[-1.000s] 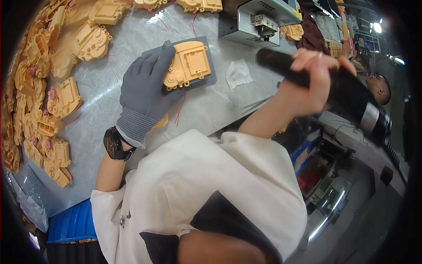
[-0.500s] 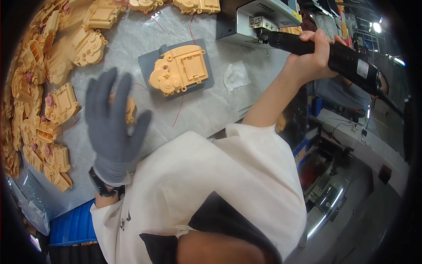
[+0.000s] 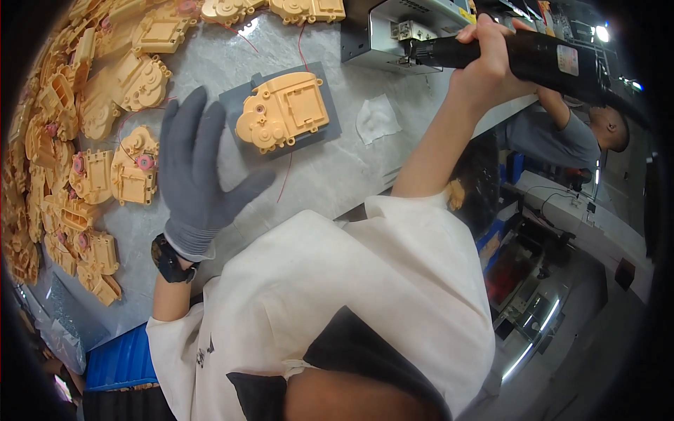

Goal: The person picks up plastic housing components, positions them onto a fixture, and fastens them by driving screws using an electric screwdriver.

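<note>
My right hand [image 3: 489,70] is bare and wrapped around a black electric screwdriver [image 3: 554,63]. The screwdriver's narrow end points left and meets the front of a grey metal box that looks like a screw feeder [image 3: 372,31]; the exact contact is too small to tell. A yellow plastic gear housing [image 3: 309,105] rests in a dark grey fixture block [image 3: 333,91], with a thin red wire trailing toward me. To the left of that block my left hand [image 3: 196,168], in a grey glove, hovers over the table with fingers stretched out and nothing in them.
Several yellow housings are heaped along the left side, including one with a pink part [image 3: 135,168] close to my glove. A crumpled white cloth [image 3: 378,119] lies right of the fixture. A blue crate [image 3: 123,358] stands lower left. Another person [image 3: 554,137] is at the far right.
My left hand has shifted right, toward the fixture, uncovering a housing with a pink part on its left. My right hand has risen slightly with the screwdriver, whose narrow end stays at the grey box.
</note>
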A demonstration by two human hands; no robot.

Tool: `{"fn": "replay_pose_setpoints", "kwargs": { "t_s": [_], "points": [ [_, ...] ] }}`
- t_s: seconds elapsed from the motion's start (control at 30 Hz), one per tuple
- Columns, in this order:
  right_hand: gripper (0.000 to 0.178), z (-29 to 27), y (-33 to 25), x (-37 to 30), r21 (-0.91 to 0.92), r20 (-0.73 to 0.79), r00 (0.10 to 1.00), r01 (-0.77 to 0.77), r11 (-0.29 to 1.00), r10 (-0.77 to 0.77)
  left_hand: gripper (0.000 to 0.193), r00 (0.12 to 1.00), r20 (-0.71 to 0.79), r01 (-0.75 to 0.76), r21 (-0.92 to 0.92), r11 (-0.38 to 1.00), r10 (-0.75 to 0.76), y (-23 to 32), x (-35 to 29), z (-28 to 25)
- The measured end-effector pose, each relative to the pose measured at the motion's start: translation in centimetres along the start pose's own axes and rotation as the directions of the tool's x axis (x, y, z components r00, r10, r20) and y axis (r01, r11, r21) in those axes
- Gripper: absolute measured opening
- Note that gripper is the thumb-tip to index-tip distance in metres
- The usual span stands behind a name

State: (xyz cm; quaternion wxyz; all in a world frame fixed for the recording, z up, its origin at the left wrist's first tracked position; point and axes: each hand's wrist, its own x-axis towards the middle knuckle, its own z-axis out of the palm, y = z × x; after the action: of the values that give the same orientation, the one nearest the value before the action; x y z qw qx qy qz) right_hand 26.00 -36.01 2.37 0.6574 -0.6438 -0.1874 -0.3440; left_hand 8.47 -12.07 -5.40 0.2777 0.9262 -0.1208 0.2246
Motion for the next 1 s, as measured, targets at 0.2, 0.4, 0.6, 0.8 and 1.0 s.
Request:
{"fn": "replay_pose_setpoints", "kwargs": {
  "t_s": [0.2,0.4,0.6,0.8,1.0],
  "points": [
    [0.032,-1.7,0.2,-0.3,-0.116,0.093,0.981,-0.161,0.980,0.172,0.077,0.994,0.110,0.035,-0.075,0.997,-0.026,0.3,2.6,4.7],
    [0.040,-0.1,-7.0,-5.7,0.224,0.094,0.952,-0.306,0.925,0.292,0.074,0.986,0.051,0.167,-0.224,0.960,-0.159,0.1,0.8,5.1],
    [0.043,2.4,-7.8,-7.3,0.425,0.258,0.936,-0.331,0.843,0.238,0.076,0.993,-0.021,0.106,-0.298,0.949,-0.118,-0.2,0.5,6.0],
    [0.044,2.7,-7.6,-8.0,0.437,0.321,0.912,-0.382,0.814,0.255,0.081,0.987,-0.114,0.083,-0.247,0.966,-0.114,0.2,-0.3,5.1],
    [0.046,3.5,-7.1,-8.6,0.495,0.412,0.893,-0.386,0.779,0.182,0.087,0.979,-0.131,0.121,-0.246,0.962,-0.157,0.4,-0.5,5.3]
  ]
}}
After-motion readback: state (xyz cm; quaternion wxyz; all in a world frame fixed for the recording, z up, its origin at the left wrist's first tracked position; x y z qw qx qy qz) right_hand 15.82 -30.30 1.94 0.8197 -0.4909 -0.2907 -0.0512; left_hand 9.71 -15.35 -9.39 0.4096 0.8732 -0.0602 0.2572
